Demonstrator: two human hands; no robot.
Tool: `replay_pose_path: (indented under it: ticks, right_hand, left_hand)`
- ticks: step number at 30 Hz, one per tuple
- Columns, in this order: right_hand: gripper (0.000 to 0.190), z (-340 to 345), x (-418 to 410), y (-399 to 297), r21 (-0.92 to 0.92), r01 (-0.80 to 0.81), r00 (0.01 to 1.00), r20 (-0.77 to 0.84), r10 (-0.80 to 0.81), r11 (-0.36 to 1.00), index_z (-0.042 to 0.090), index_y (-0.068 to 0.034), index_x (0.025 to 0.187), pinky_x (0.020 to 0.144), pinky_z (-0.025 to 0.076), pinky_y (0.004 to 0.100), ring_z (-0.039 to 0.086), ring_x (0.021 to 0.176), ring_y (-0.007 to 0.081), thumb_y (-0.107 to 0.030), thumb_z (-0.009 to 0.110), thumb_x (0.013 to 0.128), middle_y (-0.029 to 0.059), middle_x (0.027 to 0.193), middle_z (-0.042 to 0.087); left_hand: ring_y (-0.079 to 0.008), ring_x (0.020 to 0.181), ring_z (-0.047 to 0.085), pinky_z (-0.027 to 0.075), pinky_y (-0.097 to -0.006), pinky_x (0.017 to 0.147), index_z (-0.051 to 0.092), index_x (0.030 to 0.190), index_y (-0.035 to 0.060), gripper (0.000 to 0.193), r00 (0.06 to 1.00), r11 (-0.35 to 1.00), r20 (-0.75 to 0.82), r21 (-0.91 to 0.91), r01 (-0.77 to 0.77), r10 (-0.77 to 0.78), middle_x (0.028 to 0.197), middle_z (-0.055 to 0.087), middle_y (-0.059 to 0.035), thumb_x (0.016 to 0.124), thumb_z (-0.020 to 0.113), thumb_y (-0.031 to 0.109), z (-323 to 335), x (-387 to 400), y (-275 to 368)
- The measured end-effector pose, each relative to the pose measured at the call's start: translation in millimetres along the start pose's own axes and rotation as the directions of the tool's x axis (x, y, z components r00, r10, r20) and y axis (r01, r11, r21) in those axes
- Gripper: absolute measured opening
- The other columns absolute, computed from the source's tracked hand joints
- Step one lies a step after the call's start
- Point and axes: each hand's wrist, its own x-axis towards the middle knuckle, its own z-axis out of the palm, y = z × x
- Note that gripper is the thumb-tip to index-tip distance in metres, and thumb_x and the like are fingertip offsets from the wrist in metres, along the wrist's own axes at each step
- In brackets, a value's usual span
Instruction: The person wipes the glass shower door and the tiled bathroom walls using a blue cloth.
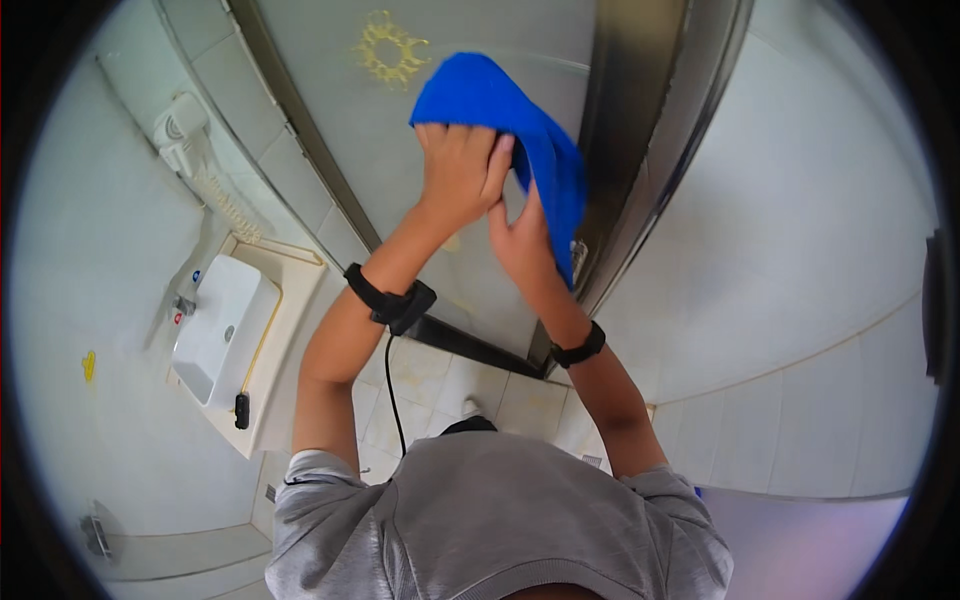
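A blue cloth (495, 94) lies against a frosted glass door panel (322, 60) in a dark metal frame. My left hand (459, 169) has its fingers tucked under the cloth's lower edge, the thumb showing beside it. Lower and to the right, my right hand (523, 232) is raised with its thumb near my left wrist, and its fingers go behind the hanging part of the cloth. Those fingertips are hidden. A yellow sun-shaped mark (390, 51) shows on the panel, up and left of the cloth. Both forearms wear black straps.
A white washbasin (225, 330) with a tap (184, 304) stands on a counter at the left, below a wall-mounted hair dryer (180, 127). A small black object (241, 411) is at the counter's edge. A black cable (392, 390) hangs from my left strap. The floor (465, 375) is tiled.
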Motion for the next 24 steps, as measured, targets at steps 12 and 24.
replay_pose_path:
  ticks: [12,24]
  right_hand:
    - [0.041,33,165,-36,-0.493,-0.174,0.950,-0.313,0.013,0.852,0.057,0.001,0.110,0.081,0.048,0.0448,0.060,0.092,0.0442,-0.033,0.058,0.087,0.0280,0.101,0.062]
    - [0.036,124,167,-23,-0.752,-0.013,0.978,-0.148,-0.149,0.659,0.061,0.000,0.104,0.070,0.049,0.0422,0.062,0.077,0.0380,-0.029,0.062,0.083,0.0203,0.085,0.065]
  left_hand:
    - [-0.0429,0.098,0.049,0.035,-0.0583,0.085,0.058,0.119,0.0186,0.050,0.943,0.958,-0.266,0.254,-0.133,0.202,0.108,0.052,-0.0234,0.079,0.063,0.047,19,87,-161]
    - [-0.0343,0.110,0.043,0.033,-0.0513,0.092,0.055,0.121,0.0209,0.049,0.907,0.947,-0.312,-0.060,-0.317,0.284,0.122,0.042,-0.0194,0.080,0.065,0.046,11,38,-309]
